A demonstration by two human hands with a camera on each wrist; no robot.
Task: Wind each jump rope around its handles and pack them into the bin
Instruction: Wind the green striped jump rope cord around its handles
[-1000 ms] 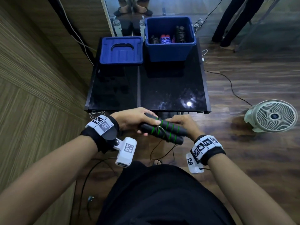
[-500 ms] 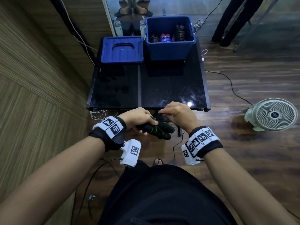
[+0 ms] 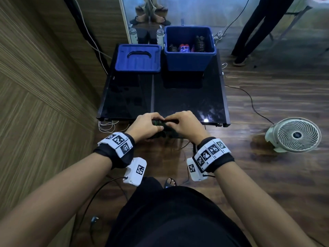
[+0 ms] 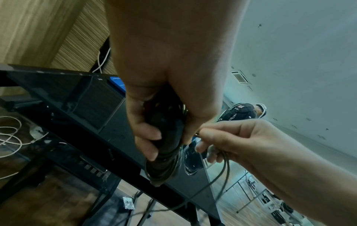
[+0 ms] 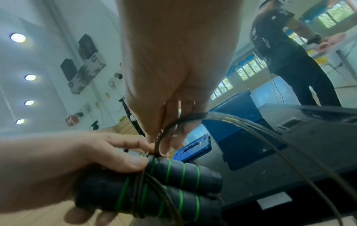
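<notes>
Since a second ago both hands have risen from in front of the lap to the near edge of the desk [image 3: 178, 97], and the handles, then lying plainly across between them, are now mostly hidden under the fingers.

The left hand [image 3: 146, 126] is curled tightly round the pair of black, green-ringed handles [image 5: 173, 180], held side by side, with a few turns of cord already lying across them. At its 3 o'clock, touching it, the right hand [image 3: 185, 124] pinches the thin black rope [image 5: 241, 126] between thumb and fingertips just above the handle ends; the rest of the rope trails down in loose loops toward the floor.

So the winding step is in hand, only partly done, judging by the slack left hanging. The next move calls for carrying the pinched cord round the bundle again, keeping it taut so earlier turns do not slip, while the left grip stays firm.

At 12 o'clock on the far side of the desk the blue lid [image 3: 138, 57] lies beside the open bin [image 3: 188, 61], which already holds wound ropes.
</notes>
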